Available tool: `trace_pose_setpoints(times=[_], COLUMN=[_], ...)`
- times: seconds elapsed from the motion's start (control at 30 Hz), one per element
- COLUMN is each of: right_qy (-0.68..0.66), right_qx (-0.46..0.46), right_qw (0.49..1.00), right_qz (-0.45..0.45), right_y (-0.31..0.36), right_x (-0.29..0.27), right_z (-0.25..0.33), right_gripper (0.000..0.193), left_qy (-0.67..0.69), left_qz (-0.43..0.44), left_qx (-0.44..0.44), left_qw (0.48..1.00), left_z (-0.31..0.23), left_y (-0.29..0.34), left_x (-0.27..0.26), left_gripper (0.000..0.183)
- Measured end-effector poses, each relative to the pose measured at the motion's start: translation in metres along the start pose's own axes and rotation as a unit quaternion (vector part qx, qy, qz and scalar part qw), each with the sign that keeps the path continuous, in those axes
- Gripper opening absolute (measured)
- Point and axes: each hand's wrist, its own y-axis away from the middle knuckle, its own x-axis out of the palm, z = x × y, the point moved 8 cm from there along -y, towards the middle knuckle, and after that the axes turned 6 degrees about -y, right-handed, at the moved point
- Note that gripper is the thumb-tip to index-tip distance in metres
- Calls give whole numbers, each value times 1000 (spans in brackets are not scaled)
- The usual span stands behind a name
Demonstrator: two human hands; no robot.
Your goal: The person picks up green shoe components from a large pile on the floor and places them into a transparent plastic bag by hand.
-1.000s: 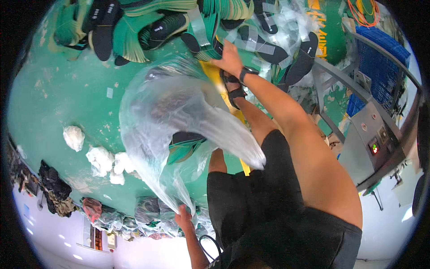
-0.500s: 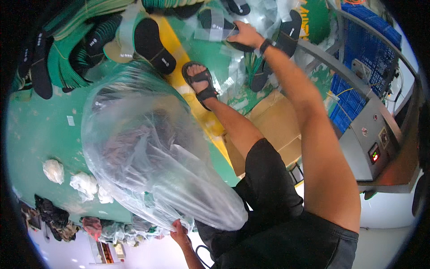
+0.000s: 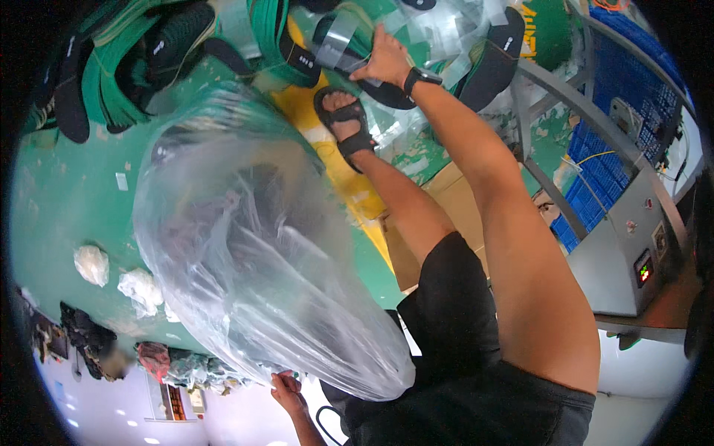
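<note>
A large clear plastic bag (image 3: 245, 245) bulges across the middle left, with dark shapes showing blurrily inside. Its lower edge is pinched in my left hand (image 3: 291, 392). At the top centre my right hand (image 3: 387, 63), with a dark watch on the wrist, grips a bundle of black insoles (image 3: 333, 33) wrapped with a clear band. The thumb presses on its near side and the fingers reach over it. Just right of that hand lies another black insole (image 3: 491, 63). Left of it, a stack of green-edged insoles (image 3: 271, 37) lies close by.
More green-edged insole stacks (image 3: 104, 82) lie at the upper left. A flattened cardboard piece (image 3: 439, 215) sits beside my leg. On the right stand a metal frame (image 3: 587, 97), blue crates (image 3: 595, 171) and a grey control box (image 3: 617, 245). Crumpled white bags (image 3: 140, 291) dot the green floor.
My right hand has shifted left with the bundle of insoles. The left hand keeps its hold on the bag, slightly lower in view. The whole view has tilted a little.
</note>
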Motion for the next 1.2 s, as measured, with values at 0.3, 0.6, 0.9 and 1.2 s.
trace_pose_setpoints(times=[0.3, 0.6, 0.9, 1.2], right_qy=[5, -299, -433, -22], right_qx=[88, 100, -1, -460], right_qw=[996, 948, 901, 831], right_qz=[-13, 37, 8, 313], right_y=[20, 157, 456, 368], right_x=[11, -61, -319, -122], right_z=[40, 1, 241, 520], right_gripper=[134, 87, 96, 116], left_qy=[72, 256, 295, 335], left_qz=[70, 212, 207, 373], left_qx=[55, 202, 388, 335], left_qw=[993, 921, 849, 798], left_z=[27, -24, -90, -87], left_y=[-24, 5, 50, 56], left_x=[-8, -49, -75, -76], left_gripper=[30, 26, 70, 65])
